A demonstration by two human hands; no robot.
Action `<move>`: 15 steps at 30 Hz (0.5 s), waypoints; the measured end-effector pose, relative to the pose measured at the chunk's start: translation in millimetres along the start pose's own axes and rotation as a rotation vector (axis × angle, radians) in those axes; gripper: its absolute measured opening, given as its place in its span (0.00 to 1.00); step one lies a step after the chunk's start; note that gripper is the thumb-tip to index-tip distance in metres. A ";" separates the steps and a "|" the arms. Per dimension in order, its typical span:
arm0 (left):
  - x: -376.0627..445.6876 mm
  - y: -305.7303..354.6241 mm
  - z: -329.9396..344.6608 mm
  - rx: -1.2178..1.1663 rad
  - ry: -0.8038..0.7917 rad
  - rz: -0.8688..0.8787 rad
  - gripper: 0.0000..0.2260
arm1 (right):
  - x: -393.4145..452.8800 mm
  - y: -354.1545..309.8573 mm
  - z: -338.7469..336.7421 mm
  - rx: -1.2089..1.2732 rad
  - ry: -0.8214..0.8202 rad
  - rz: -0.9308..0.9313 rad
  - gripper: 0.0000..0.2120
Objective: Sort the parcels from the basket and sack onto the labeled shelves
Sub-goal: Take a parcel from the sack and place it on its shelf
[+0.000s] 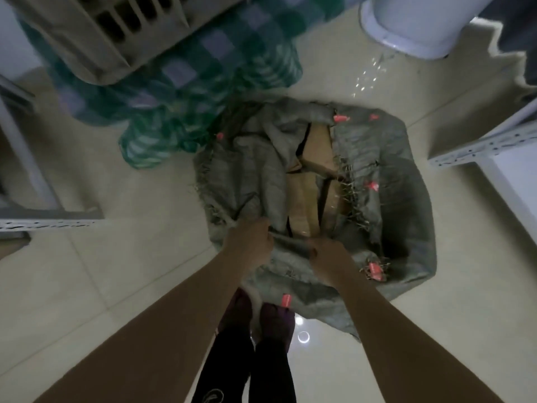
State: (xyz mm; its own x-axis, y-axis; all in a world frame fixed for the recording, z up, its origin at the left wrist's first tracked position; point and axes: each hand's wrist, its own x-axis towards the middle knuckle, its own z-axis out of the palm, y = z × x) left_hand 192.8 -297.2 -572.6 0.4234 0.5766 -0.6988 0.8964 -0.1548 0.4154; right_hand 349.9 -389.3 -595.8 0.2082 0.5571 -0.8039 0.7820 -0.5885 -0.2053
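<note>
A grey woven sack (383, 181) with pink marks lies open on the tiled floor in front of my feet. Brown cardboard parcels (302, 196) show inside its mouth, several of them packed together. My left hand (250, 239) grips the near edge of the sack's mouth, fingers curled into the cloth. Just to its right, my right hand (325, 254) grips the same edge. A beige slotted basket (96, 33) stands at the top left on a green checked cloth (203, 91).
White metal shelf rails stand at the left (43, 222) and the right (476, 146). A white round bin (412, 24) sits at the top right. My two feet (255, 318) are right behind the sack.
</note>
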 end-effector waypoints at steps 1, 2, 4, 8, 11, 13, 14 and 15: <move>15.3 -5.5 16.1 0.059 -0.012 0.027 0.17 | 14.5 5.8 12.2 -0.071 0.001 -0.028 0.21; 27.3 -10.0 31.0 0.128 -0.024 0.067 0.18 | 26.6 10.1 23.3 -0.141 0.011 -0.053 0.23; 44.1 -18.3 56.8 0.299 -0.048 0.167 0.22 | 44.3 17.3 41.9 -0.232 0.009 -0.061 0.25; 55.6 -28.2 83.8 0.542 -0.090 0.234 0.25 | 53.9 30.0 66.7 -0.187 -0.190 -0.002 0.25; 59.2 -26.9 88.4 0.589 -0.098 0.245 0.24 | 51.8 36.2 71.5 -0.099 -0.201 -0.049 0.25; 62.3 -24.9 88.1 0.632 -0.084 0.266 0.24 | 58.8 35.6 65.5 0.031 -0.020 -0.009 0.23; 63.9 -23.7 87.4 0.649 -0.083 0.277 0.25 | 65.6 35.3 62.3 0.096 0.094 0.016 0.20; 66.4 -22.3 86.8 0.660 -0.086 0.289 0.27 | 73.5 34.3 60.3 0.165 0.181 0.043 0.18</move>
State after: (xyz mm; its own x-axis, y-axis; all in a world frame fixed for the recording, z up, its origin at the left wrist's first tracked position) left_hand 212.3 -325.1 -678.7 0.6402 0.3784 -0.6686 0.6277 -0.7594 0.1712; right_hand 356.6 -403.9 -695.6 0.3531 0.6167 -0.7036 0.6664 -0.6936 -0.2735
